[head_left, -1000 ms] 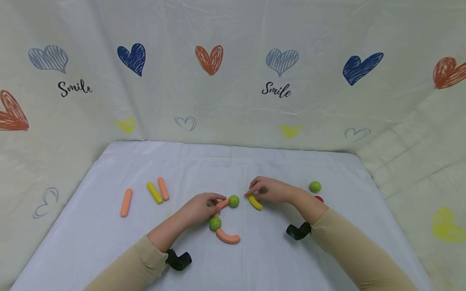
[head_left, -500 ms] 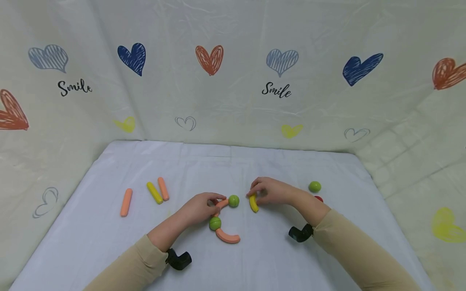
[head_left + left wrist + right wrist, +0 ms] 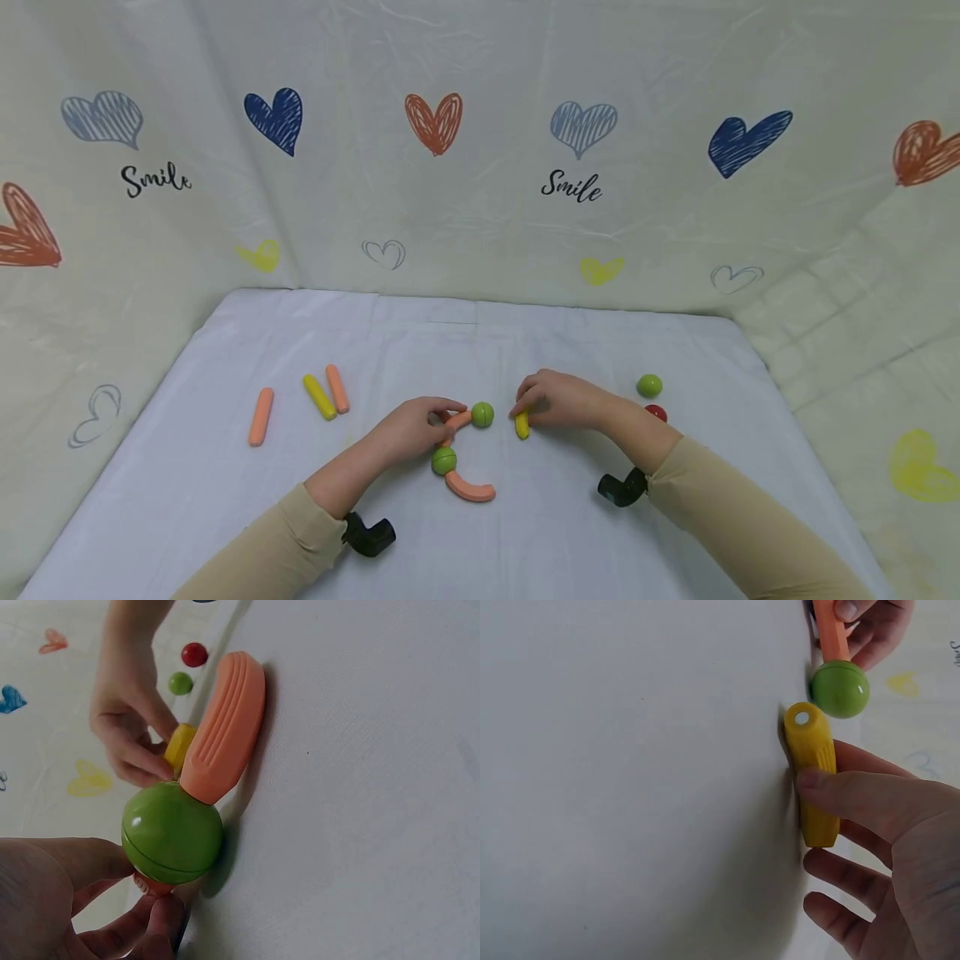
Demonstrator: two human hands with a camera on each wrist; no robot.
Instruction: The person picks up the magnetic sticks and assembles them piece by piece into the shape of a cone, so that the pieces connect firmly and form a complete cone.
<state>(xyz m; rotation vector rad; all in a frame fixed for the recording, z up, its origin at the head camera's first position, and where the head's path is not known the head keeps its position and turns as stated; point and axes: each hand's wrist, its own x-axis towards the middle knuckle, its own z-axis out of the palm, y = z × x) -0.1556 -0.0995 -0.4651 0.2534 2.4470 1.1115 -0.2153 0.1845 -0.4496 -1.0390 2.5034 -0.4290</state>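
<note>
My left hand [image 3: 407, 429] pinches a curved orange piece [image 3: 460, 420] at the middle of the table. A green ball [image 3: 482, 414] sits at that piece's far end and another green ball [image 3: 444, 460] at its near end. From the nearer ball a second curved orange piece [image 3: 471, 488] runs toward the right. Just right of this chain, my right hand [image 3: 562, 400] holds a curved yellow piece [image 3: 817, 750] between thumb and fingers. A pale round spot shows on the yellow piece's end in the right wrist view. In the head view the fingers cover its upper part.
Two straight orange sticks, one [image 3: 260, 417] farther left and one [image 3: 337, 388] nearer, lie on the left side with a yellow stick [image 3: 319, 397] between them. Beyond my right forearm are a loose green ball [image 3: 649, 385] and a partly covered red ball [image 3: 657, 412].
The yellow piece has swung from slanting down to the right to pointing nearly straight toward me, as my right hand turned and shifted slightly nearer. My left hand and the chain stay put.
</note>
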